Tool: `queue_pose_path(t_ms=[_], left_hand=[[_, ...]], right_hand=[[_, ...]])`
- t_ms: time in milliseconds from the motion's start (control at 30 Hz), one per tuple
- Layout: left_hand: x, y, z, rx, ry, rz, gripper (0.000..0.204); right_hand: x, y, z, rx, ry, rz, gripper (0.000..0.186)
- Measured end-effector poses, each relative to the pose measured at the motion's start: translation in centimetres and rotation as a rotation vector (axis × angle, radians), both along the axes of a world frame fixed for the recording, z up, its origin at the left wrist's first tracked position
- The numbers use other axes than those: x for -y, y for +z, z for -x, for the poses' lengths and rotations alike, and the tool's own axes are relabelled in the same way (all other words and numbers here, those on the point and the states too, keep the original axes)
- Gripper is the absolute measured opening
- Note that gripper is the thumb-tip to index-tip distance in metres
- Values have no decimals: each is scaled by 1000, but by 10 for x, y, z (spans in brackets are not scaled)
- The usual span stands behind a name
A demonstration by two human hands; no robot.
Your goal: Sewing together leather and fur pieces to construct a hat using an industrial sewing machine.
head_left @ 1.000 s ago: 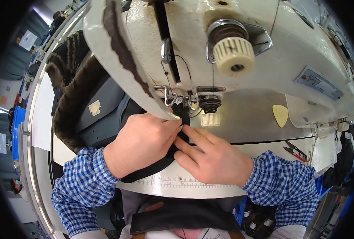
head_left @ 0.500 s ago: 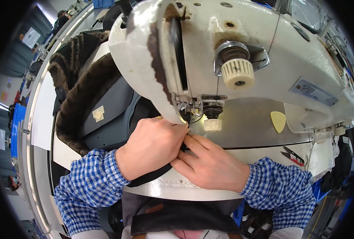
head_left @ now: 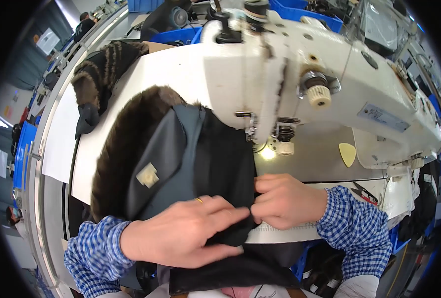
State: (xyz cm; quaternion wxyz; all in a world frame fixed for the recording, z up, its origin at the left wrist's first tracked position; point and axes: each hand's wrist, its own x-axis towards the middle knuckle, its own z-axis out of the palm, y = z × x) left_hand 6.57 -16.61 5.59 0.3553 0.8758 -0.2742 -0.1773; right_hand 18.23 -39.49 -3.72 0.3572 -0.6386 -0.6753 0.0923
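A fur-trimmed fabric piece (head_left: 225, 164), black and blue-grey with a brown fur border along its left side, lies in front of the sewing machine (head_left: 235, 84). A small pale square patch sticks to its grey part. Across its near black part rests my left hand (head_left: 185, 231), thumb and fingers stretched out and slightly blurred, a ring on one finger. My right hand (head_left: 290, 203) is closed, its fingertips curled at the piece's right edge and gripping it. The lit needle area (head_left: 267, 151) lies just beyond the right hand; the fabric edge sits to its left.
Red-handled thread snips (head_left: 364, 192) and a yellow pick-shaped piece (head_left: 347, 155) lie at the right of the machine bed. Another brown fur piece (head_left: 106, 74) is at the far left of the white table (head_left: 180, 64). Blue bins (head_left: 180, 35) stand behind the machine.
Both hands have moved apart and away from the needle area. The fabric piece has come out to the left and nearer me, so more of it shows. The left hand has opened out flat.
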Motion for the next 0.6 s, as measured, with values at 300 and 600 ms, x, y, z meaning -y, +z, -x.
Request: queue_pose_path(t_ms=[300,600], left_hand=[[-101,11,-36,891,291,-879,52],[-125,-33,-104,732,20,-599,83]], right_hand=[[2,19,30,179,-351,-222,39],[-65,36,64,566,-180,162,52]])
